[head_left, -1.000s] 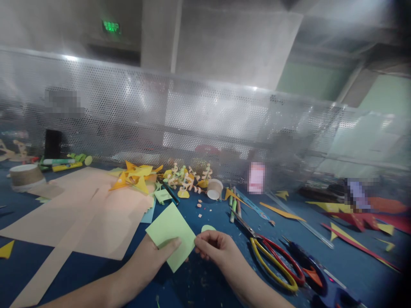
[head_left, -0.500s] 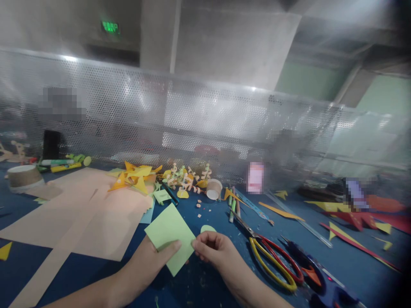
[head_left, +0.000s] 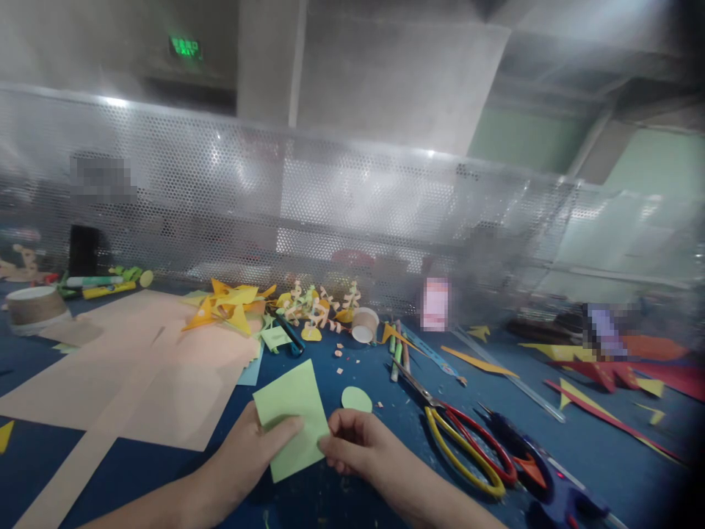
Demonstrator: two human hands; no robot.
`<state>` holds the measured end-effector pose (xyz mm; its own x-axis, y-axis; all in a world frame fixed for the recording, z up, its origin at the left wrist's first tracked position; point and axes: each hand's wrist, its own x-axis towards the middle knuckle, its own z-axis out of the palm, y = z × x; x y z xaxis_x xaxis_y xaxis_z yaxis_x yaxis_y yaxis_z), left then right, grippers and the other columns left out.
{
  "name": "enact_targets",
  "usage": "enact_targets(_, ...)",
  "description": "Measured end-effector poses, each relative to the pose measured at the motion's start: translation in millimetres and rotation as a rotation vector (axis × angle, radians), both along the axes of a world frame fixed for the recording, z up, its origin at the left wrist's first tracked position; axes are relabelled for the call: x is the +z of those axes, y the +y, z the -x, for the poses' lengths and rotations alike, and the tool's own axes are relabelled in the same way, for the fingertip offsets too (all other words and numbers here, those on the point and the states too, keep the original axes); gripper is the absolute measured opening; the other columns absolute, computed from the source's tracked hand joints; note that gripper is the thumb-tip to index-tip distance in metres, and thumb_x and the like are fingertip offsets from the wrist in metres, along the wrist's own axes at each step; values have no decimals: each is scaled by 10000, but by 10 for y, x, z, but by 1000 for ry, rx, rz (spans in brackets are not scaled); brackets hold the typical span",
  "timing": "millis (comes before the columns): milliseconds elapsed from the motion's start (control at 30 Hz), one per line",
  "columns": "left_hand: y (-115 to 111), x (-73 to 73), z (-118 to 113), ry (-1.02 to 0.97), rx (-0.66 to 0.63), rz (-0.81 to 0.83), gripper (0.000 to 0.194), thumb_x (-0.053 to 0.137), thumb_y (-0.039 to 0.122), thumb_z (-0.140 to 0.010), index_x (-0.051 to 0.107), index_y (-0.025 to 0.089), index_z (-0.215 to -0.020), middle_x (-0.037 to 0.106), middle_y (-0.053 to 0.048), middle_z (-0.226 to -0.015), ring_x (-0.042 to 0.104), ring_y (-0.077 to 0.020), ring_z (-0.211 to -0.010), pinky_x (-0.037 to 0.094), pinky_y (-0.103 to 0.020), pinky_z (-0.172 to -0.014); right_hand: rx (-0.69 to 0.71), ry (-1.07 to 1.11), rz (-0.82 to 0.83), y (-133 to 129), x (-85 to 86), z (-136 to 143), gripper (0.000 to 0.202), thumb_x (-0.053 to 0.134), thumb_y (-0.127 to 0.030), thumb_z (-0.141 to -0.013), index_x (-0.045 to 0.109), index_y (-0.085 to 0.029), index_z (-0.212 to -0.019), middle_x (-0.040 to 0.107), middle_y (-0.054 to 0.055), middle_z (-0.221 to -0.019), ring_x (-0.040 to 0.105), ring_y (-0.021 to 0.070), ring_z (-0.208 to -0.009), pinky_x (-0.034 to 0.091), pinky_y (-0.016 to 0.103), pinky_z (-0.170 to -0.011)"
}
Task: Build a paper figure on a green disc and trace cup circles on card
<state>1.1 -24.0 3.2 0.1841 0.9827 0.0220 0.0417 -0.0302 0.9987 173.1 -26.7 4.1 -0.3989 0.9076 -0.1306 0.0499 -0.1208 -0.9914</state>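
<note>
A light green square of paper [head_left: 300,437] is held up above the blue table. My left hand [head_left: 250,441] grips it from the left, thumb across its front and fingers hidden behind. At its lower right edge, my right hand [head_left: 355,441] pinches the paper between thumb and curled fingers. Just beyond my right hand, a light green paper circle [head_left: 357,400] lies flat on the table. To the right lie scissors [head_left: 468,448] with one yellow and one red handle.
Large pale peach sheets [head_left: 143,367] cover the left side. Yellow paper shapes [head_left: 228,305], a tape roll [head_left: 364,325] and markers [head_left: 395,356] lie farther back. A blue glue gun [head_left: 551,470] and red paper scraps [head_left: 611,375] are at right. A perforated partition [head_left: 220,191] stands behind.
The green square has turned in my hands, from a diamond position to more upright. My right hand has moved slightly down and left, so more of the paper circle shows.
</note>
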Motion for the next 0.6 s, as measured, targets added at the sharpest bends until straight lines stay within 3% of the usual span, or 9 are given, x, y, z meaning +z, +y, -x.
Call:
enact_targets(133,-19,10,40,-210,-162,76,316,530,418,-781,657,130,-818,676,-55,-748,599,-209,-697,470,-282,-634,-6,35,-108,8,-3,-2,393,688,-479,-632,434,-181,-603,423,-78,-520,327,59,-480,245,198,-484)
enact_targets(267,10,7,49,-330,-298,-5,406,481,496,-802,659,135,-854,670,-66,-786,597,-211,-740,465,-295,-682,-67,217,-153,47,-82,-2,379,691,-447,-663,411,-195,-623,403,-72,-563,353,78,-525,286,207,-536)
enact_targets(433,30,-28,-36,-257,-259,-60,308,720,365,-644,659,166,-871,684,-32,-762,614,-195,-760,464,-283,-724,-111,346,-157,63,-149,12,344,677,-401,-702,408,-196,-638,433,-58,-590,367,90,-559,294,214,-564)
enact_targets(600,-22,-29,-96,-199,-219,-48,327,732,306,-624,659,168,-912,708,-42,-865,624,-227,-848,462,-309,-785,-132,344,-110,-4,-120,66,377,698,-417,-672,400,-192,-625,437,-53,-603,353,91,-579,284,210,-569)
